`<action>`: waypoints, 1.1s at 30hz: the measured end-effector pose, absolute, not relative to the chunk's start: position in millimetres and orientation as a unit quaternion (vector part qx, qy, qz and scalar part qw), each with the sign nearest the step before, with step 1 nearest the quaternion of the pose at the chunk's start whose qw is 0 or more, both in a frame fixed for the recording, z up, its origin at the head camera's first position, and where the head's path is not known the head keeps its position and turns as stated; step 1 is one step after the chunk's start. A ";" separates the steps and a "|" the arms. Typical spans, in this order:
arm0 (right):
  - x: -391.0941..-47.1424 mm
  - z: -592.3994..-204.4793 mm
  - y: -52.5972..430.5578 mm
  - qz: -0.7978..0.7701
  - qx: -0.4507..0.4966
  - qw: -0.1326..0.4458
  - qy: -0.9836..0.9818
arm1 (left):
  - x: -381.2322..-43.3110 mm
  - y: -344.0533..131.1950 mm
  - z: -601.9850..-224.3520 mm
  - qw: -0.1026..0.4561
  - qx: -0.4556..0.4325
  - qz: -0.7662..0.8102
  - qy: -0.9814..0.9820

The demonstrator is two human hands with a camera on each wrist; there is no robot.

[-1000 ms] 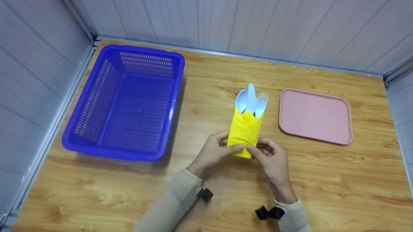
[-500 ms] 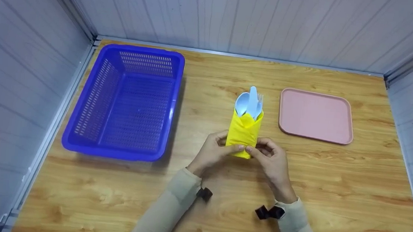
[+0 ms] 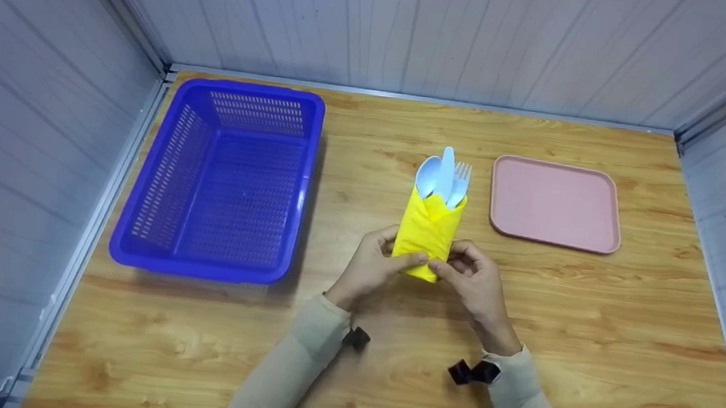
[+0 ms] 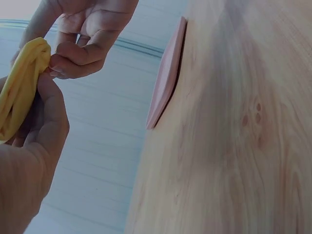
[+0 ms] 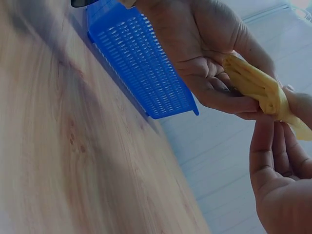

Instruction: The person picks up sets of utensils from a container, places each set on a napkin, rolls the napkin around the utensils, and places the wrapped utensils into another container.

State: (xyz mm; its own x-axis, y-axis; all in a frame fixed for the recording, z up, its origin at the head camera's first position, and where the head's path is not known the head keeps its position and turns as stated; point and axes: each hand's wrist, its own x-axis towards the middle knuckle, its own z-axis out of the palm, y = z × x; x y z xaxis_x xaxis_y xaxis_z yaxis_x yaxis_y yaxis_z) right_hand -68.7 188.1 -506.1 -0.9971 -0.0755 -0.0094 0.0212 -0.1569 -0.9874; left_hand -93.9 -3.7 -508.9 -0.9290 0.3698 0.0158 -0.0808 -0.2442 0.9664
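Observation:
A folded yellow napkin [image 3: 428, 233] forms a pouch, held above the table. From its top stick out a light blue spoon [image 3: 428, 175], a knife [image 3: 446, 172] and a fork [image 3: 460, 185]; their lower parts are hidden inside. My left hand [image 3: 372, 261] grips the pouch's lower left side, thumb on the front and fingers behind. At the lower right, my right hand [image 3: 478, 280] pinches the pouch between thumb and fingers. Both wrist views show the pouch's folded bottom end, with the left hand [image 5: 209, 63] and right hand [image 4: 87, 39] on either side.
To the left stands a blue plastic basket [image 3: 300, 211] with perforated walls. A pink tray [image 3: 557, 204] lies flat to the right of the pouch. The wooden table [image 3: 619, 358] is bordered by pale panel walls [image 3: 378, 28] at the back and sides.
The pouch has tipped a little, its bottom shifting slightly left. The fork, partly hidden behind the knife half a second ago, shows fully again. Both hands keep their hold.

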 end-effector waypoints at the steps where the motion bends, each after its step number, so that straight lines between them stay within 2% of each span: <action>1: -68.9 -504.9 187.5 -0.761 -0.024 0.034 0.648 | -93.3 -4.3 -507.5 0.143 0.120 0.779 0.598; 6: -71.1 -499.2 184.9 -0.771 -0.061 0.034 0.633 | -90.6 -6.4 -493.5 0.116 0.119 0.773 0.613; 11: -72.8 -494.4 187.1 -0.806 -0.116 0.020 0.580 | -91.9 -19.7 -461.8 0.089 0.090 0.760 0.638; 19: -71.9 -499.0 201.6 -0.813 -0.097 0.028 0.573 | -117.8 -90.7 -410.8 0.068 0.010 0.713 0.698; 27: -70.3 -503.5 208.2 -0.789 -0.080 0.039 0.608 | -162.2 -166.9 -410.1 0.128 -0.111 0.694 0.700; 33: -70.8 -506.5 209.5 -0.779 -0.067 0.039 0.622 | -185.4 -196.9 -425.4 0.194 -0.175 0.606 0.751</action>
